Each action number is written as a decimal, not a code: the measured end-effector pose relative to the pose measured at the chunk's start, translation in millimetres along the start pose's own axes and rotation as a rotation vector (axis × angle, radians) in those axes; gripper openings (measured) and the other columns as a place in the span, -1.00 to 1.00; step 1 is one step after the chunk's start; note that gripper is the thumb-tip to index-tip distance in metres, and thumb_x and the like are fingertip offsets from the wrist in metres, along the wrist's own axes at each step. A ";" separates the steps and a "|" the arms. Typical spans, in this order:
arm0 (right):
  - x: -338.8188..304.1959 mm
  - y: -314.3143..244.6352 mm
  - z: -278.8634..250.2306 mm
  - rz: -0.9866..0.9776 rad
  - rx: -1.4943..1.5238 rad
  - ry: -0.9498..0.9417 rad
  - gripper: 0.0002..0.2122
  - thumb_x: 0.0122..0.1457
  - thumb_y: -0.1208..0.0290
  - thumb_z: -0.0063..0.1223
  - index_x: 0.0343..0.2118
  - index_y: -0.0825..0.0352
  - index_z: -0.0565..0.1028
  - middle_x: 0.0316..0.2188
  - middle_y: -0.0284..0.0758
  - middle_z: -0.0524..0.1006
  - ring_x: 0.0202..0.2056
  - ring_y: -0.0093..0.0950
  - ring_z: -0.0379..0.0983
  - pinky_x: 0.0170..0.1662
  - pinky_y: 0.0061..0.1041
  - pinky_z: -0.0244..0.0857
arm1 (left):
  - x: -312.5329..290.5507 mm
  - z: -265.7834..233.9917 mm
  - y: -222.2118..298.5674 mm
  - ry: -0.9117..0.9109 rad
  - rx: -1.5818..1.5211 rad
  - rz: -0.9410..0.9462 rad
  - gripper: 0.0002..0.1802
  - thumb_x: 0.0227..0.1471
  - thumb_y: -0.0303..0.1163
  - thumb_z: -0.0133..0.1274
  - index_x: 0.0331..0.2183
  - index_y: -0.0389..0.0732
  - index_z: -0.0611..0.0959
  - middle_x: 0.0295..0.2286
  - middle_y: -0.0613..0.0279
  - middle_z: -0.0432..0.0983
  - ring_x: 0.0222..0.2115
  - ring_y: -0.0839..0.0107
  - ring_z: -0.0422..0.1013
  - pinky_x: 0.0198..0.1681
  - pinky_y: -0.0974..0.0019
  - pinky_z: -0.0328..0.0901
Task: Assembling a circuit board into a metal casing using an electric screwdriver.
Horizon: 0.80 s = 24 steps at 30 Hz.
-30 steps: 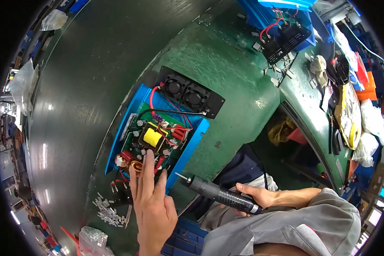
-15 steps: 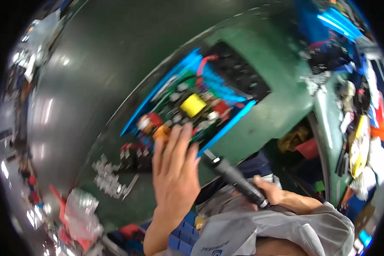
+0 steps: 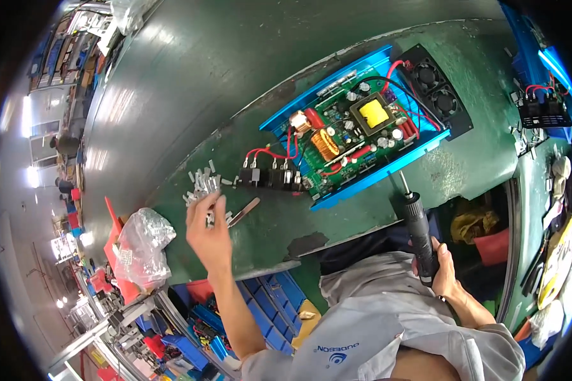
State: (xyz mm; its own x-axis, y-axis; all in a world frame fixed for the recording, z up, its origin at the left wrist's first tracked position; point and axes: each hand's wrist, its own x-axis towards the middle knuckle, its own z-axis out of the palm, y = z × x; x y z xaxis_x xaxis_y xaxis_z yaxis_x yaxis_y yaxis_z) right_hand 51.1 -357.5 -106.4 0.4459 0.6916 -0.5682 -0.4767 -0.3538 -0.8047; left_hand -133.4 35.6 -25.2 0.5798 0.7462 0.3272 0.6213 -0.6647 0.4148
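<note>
My left hand (image 3: 211, 240) reaches into a pile of small whitish translucent sleeves (image 3: 204, 180) on the left of the bench. Its thumb and fingers are curved but apart, with some sleeves showing between them. In my right hand (image 3: 443, 270) is a black electric screwdriver (image 3: 417, 228), its bit pointing away from me toward the blue casing. A green circuit board (image 3: 343, 136) with a yellow-wrapped transformer (image 3: 373, 113) and a copper coil lies inside the open blue metal casing (image 3: 356, 193). Red wires join it to a black socket panel (image 3: 270, 179) beside the pile.
Beyond the casing's right end lies a black end panel with two fans (image 3: 440, 95). Tweezers (image 3: 244, 211) rest near my left hand. A clear plastic bag (image 3: 147, 241) sits farther left. Blue bins (image 3: 267, 308) stand below the bench edge. Another black panel (image 3: 545, 111) is at the right.
My left hand has left the circuit board and moved left to the sleeve pile. The screwdriver stays in my right hand, now more upright. The whole view has shifted.
</note>
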 end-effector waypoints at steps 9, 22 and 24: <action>2.1 26.4 -3.5 -0.028 0.082 0.072 -0.28 0.34 -0.27 -0.56 0.10 0.36 0.37 -0.58 -0.36 0.45 -0.60 -0.61 0.30 -0.48 -0.60 0.18 | 6.1 30.9 -16.1 0.058 0.134 0.166 -0.86 0.00 -0.42 0.27 -0.32 -0.20 0.74 -0.31 0.21 0.58 -0.33 0.21 0.53 -0.25 0.25 0.41; -0.4 -1.1 -5.8 0.044 -0.013 -0.068 -0.40 0.39 -0.09 -0.49 0.08 0.37 0.40 -0.36 -0.34 0.53 -0.31 -0.52 0.42 -0.16 -0.43 0.30 | 4.7 -20.3 30.6 -0.015 -0.022 -0.200 -0.63 0.31 -0.23 0.00 0.03 -0.25 0.57 -0.14 0.09 0.57 -0.26 0.38 0.54 -0.13 0.32 0.40; -2.5 -1.5 -14.4 0.002 -0.132 -0.100 -0.42 0.42 -0.03 -0.51 0.16 0.37 0.36 -0.29 -0.25 0.56 -0.20 -0.37 0.46 -0.04 -0.34 0.30 | 13.1 -11.4 67.8 -0.129 -0.228 -0.172 -0.69 0.34 -0.37 -0.06 0.01 -0.33 0.57 -0.20 0.07 0.62 -0.24 0.38 0.57 -0.12 0.33 0.45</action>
State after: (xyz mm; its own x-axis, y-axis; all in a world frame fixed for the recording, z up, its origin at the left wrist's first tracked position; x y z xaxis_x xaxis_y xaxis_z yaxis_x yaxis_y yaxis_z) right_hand 61.6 -367.8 -106.2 0.3644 0.7475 -0.5554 -0.3708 -0.4306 -0.8229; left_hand -89.7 0.7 16.9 0.5474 0.8265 0.1313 0.5902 -0.4925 0.6396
